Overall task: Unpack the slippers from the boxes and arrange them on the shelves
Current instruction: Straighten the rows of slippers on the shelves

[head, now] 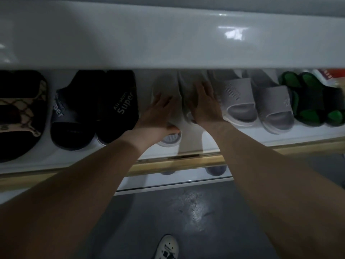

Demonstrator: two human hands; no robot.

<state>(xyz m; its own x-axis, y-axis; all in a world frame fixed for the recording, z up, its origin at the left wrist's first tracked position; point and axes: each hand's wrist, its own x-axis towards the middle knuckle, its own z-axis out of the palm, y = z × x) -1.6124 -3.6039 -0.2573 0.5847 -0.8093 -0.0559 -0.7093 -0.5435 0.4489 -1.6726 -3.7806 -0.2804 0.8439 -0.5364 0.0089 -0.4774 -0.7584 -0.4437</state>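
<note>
In the middle of the white shelf (74, 157), the left hand (158, 113) lies over the strap of the left pale slipper (170, 140). Its fingers are spread across the top and its thumb is hooked at the toe opening, so it pinches the strap. Just beside it, the right hand (204, 103) rests on the right pale slipper (188, 85) with its fingers fanned out flat. Where its thumb lies cannot be told in the dim light. The two pale slippers stand side by side and touch, their toes toward the shelf's front edge.

To the left of them stands a black pair (117, 109) with "Super" printed on the straps, and further left a black and beige patterned slipper (20, 113). To the right stands a grey pair (240, 101), close against the right pale slipper, and beyond it a green and black pair (313, 101).

A glossy white upper shelf (168, 34) juts out above and hides the heels of the row. A wooden strip (177, 163) runs along the front of the slipper shelf. Below it, the toes of more slippers (216, 170) peep out from a lower shelf. Under both forearms is the dark grey floor (149, 212), and on it, at the bottom edge, a white shoe (167, 247) with black marks.
</note>
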